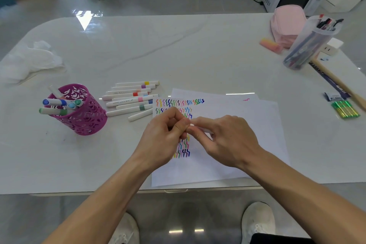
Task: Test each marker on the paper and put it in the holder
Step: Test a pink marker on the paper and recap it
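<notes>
Both hands meet over the white paper [237,140], which carries rows of coloured squiggles. My left hand [166,132] and my right hand [223,138] pinch the two ends of one white marker [195,126]; only a short bit of its barrel shows between the fingers, and its cap and colour are hidden. Several white markers [130,98] with coloured bands lie in a loose row left of the paper. Further left stands the magenta cut-out holder [87,117], with several markers leaning in it.
A clear tub of pens [309,45] leans at the right beside a pink pouch [287,24] and a pink eraser [270,44]. A wooden-handled tool [336,83] and green packet [345,109] lie near the right edge. Crumpled white plastic [29,59] sits at the left.
</notes>
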Motion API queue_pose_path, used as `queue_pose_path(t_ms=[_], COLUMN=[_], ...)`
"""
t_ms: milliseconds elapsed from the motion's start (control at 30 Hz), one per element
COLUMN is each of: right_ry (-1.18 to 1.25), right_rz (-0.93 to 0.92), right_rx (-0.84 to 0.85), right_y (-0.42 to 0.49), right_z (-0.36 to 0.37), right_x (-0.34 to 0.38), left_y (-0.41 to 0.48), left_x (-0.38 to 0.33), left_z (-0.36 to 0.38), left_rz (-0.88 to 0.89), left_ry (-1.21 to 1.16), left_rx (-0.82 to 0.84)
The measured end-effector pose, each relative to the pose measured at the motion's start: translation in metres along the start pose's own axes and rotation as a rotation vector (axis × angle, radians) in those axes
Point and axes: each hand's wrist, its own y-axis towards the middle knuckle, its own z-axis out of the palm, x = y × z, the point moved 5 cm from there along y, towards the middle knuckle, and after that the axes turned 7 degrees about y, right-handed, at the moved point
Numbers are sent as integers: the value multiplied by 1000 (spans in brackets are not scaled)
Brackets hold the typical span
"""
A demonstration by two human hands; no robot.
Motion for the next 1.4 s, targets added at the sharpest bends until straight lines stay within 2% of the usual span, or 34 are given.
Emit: queue_pose_path(t_ms=[100,300,433,567,633,700,867,1033,1400], right_ry=[58,184,465,761,962,1048,886,994,1005], right_rz=[18,167,238,358,414,421,347,425,431], right_rx=[-7,153,153,88,48,14,-62,-112,-245], right_y=[2,2,2,3,6,10,19,26,29], right_z=[-4,5,1,-4,-7,-9,-7,2,20], right_x=[-3,-18,-30,-41,-45,-49,-56,-60,-66], left_y=[0,2,5,7,7,7,10,14,19], left_x=[-3,2,8,12,12,9,7,9,9], left_z=[-4,-7,-13,-8,-5,-1,11,19,26], left_rz=[16,-27,-41,-27,9,80,193,206,214], left_ry=[-22,-13,80,171,296,445,642,724,774], left_rx=[7,-115,-203,-196,-192,-178,-88,-26,11])
